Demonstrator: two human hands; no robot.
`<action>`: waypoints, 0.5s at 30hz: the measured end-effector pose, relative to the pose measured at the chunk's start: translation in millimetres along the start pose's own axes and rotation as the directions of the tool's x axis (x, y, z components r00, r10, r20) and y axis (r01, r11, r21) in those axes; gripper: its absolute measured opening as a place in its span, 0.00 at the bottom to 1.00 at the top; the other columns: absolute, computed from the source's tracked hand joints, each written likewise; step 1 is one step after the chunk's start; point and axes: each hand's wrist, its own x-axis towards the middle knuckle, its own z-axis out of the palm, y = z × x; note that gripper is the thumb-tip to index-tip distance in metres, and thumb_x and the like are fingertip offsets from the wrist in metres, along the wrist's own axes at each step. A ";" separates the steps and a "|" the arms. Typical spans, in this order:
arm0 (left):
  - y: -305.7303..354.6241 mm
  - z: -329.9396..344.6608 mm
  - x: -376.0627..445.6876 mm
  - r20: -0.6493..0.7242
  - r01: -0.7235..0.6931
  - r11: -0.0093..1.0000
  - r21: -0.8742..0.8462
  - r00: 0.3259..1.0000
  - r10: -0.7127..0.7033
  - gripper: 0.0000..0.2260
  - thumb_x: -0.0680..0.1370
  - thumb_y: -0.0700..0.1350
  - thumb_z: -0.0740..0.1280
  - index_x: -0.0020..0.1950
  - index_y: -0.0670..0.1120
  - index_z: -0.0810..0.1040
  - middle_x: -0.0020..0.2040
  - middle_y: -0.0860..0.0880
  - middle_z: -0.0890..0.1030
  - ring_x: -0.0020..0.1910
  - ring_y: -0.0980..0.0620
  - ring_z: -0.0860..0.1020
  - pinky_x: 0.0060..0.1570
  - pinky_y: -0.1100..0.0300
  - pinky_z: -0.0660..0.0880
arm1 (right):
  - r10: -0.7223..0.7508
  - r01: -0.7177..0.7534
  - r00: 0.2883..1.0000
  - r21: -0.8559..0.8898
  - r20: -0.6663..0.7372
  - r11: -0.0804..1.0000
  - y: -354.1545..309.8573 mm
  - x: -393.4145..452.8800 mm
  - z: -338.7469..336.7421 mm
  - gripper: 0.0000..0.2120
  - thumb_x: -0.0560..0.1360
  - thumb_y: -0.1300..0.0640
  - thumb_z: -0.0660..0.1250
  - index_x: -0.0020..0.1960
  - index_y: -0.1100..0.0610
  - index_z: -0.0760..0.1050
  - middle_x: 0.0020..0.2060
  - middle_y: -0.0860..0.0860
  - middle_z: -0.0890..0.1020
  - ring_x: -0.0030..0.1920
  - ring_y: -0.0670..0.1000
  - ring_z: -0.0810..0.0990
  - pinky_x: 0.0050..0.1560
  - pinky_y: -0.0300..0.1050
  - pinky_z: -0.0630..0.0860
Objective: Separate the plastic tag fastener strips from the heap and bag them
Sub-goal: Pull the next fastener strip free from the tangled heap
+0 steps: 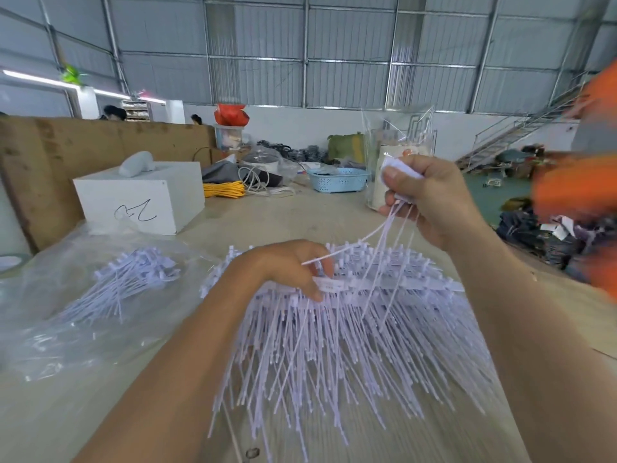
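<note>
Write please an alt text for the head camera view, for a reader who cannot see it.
Two bare hands work a heap of white fastener strips on a table: the right hand lifts a small bunch, the left hand holds the heap down. A clear bag with strips lies left.

A large hall stood under a corrugated metal wall (350, 45) braced with steel framing, above a white lower wall (293, 125). Fluorescent tube lights (43, 80) glowed at the far left. A pale wooden table (100, 396) filled the near ground, with a brown board partition (100, 142) along its left side. A metal staircase (514, 135) climbed at the far right over a green floor (487, 198). A white box (143, 198) sat on the table at the left, and a blue basket (337, 180) farther back.
</note>
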 end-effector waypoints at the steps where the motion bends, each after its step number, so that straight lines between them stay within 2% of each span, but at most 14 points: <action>1: -3.3 -3.1 -1.7 -0.013 -0.010 0.999 -0.038 1.000 0.009 0.15 0.70 0.40 0.75 0.53 0.51 0.75 0.50 0.51 0.74 0.51 0.51 0.75 0.53 0.56 0.73 | 0.014 -0.014 1.000 -0.011 0.019 1.000 2.8 0.4 0.5 0.01 0.76 0.66 0.65 0.47 0.63 0.75 0.33 0.54 0.74 0.25 0.44 0.76 0.31 0.39 0.78; 5: -12.9 -15.8 -6.9 -0.182 -0.059 0.996 -0.061 0.982 0.047 0.16 0.69 0.41 0.75 0.54 0.51 0.76 0.51 0.48 0.76 0.52 0.49 0.76 0.54 0.52 0.74 | 0.041 -0.041 0.998 -0.002 0.044 0.999 8.8 0.8 5.1 0.02 0.76 0.66 0.65 0.45 0.62 0.76 0.31 0.55 0.74 0.26 0.46 0.75 0.31 0.40 0.78; 9: -14.4 -20.0 -16.4 -0.425 -0.103 0.993 -0.057 0.903 0.069 0.18 0.69 0.51 0.75 0.55 0.54 0.73 0.50 0.50 0.76 0.53 0.49 0.75 0.54 0.54 0.74 | 0.069 -0.072 0.997 0.067 0.039 0.995 9.7 1.4 11.7 0.03 0.76 0.66 0.66 0.43 0.62 0.76 0.29 0.55 0.74 0.25 0.46 0.75 0.30 0.40 0.78; 11: -12.6 -17.8 -20.0 -0.494 -0.162 0.979 -0.121 0.866 0.082 0.16 0.69 0.53 0.73 0.54 0.54 0.74 0.50 0.49 0.77 0.50 0.52 0.76 0.51 0.57 0.75 | 0.079 -0.082 0.996 0.107 0.033 0.991 9.4 1.1 16.3 0.04 0.76 0.66 0.66 0.42 0.62 0.76 0.27 0.53 0.74 0.24 0.46 0.74 0.30 0.40 0.78; 15: -10.0 -13.4 -30.5 -0.522 -0.282 0.891 -0.355 0.851 0.060 0.08 0.74 0.47 0.69 0.52 0.51 0.75 0.46 0.51 0.78 0.43 0.58 0.77 0.42 0.71 0.73 | 0.100 -0.108 0.993 0.166 0.059 0.980 9.0 -1.2 26.6 0.03 0.76 0.66 0.66 0.43 0.63 0.76 0.27 0.53 0.74 0.24 0.46 0.74 0.30 0.41 0.79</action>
